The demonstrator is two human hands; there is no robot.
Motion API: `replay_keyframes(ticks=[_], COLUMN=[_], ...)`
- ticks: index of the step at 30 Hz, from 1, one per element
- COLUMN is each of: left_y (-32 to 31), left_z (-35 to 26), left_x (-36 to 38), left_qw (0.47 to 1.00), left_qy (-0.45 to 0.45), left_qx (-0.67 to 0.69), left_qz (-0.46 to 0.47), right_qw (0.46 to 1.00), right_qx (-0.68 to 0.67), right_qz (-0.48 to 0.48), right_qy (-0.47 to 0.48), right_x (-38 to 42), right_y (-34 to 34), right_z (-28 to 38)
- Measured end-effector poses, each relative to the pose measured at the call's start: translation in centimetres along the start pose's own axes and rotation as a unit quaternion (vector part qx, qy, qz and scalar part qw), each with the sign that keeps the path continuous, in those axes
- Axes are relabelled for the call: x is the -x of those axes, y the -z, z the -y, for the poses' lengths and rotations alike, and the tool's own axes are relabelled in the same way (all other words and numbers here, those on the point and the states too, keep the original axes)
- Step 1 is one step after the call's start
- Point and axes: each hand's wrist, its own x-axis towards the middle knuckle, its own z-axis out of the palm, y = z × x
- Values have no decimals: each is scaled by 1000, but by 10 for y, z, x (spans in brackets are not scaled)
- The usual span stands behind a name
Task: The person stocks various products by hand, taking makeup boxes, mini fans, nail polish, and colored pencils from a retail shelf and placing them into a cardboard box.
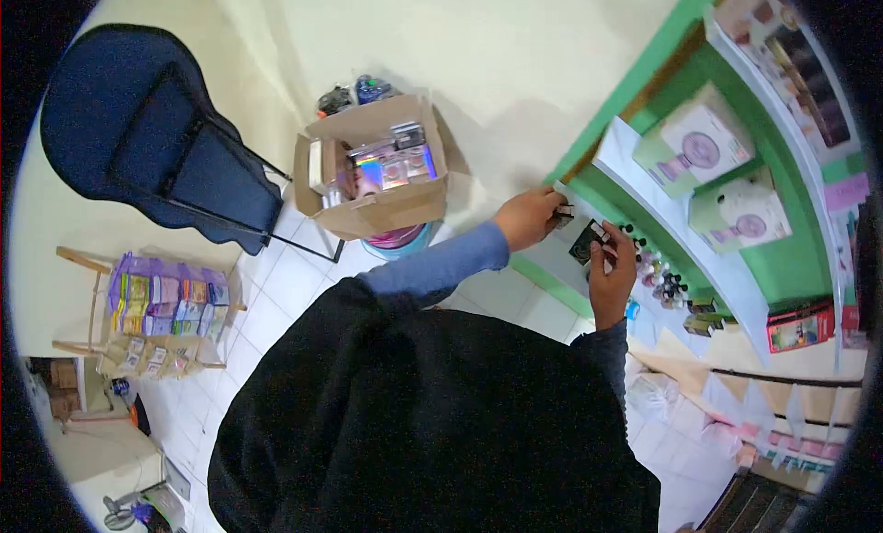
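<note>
My left hand (pixel 532 218) reaches to the left end of the lower shelf (pixel 575 202), its fingers closed around a small dark box (pixel 564 215). Just to the right, my right hand (pixel 611 274) has its thumb and fingers bent around a small black box (pixel 585 242) over the same shelf. A row of small bottles with dark caps (pixel 658 277) stands close beyond the right hand. Farther along that shelf are a few more small dark boxes (pixel 703 320). Both hands are apart from each other.
An open cardboard box (pixel 368 222) full of small packages stands left of my arms, above a round tub (pixel 395 243). Fan boxes (pixel 694 142) sit on the upper shelf. A dark folding chair (pixel 161 128) and a rack of packets (pixel 170 298) are at the left.
</note>
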Motion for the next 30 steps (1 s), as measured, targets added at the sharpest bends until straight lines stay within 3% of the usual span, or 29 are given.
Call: replay_keyframes(ticks=[2,5,6,9,10,14,15,18,20,27,30], left_y=[26,65,84,116,115,176,184,211,227,244,243], left_z=[6,15,14,30,42,58,63,90,114,205,219], left_x=[21,51,59,79,85,105,106,115,116,115,113], left_qw=[997,950,967,922,876,912,876,860,861,911,920], left_qy=[11,131,138,174,161,181,167,155,187,239,193], left_qx=[60,276,209,336,434,320,402,405,389,268,273], left_qz=[-53,-58,-49,-87,-139,-180,-210,-268,-268,-202,-203], right_qw=[997,985,979,957,945,919,913,877,841,811,828], right_qx=[-68,-165,-193,-265,-294,-340,-353,-365,-382,-340,-303], right_qz=[12,43,57,115,137,191,197,304,370,430,435], right_qy=[-15,-30,-34,-32,-36,-55,-58,-78,-105,-203,-181], right_x=[-4,-16,-21,-41,-46,-64,-69,-84,-88,-105,-114], right_y=[-20,-56,-71,-111,-124,-186,-201,-243,-268,-341,-357], right_z=[17,41,49,78,87,119,125,139,144,117,104])
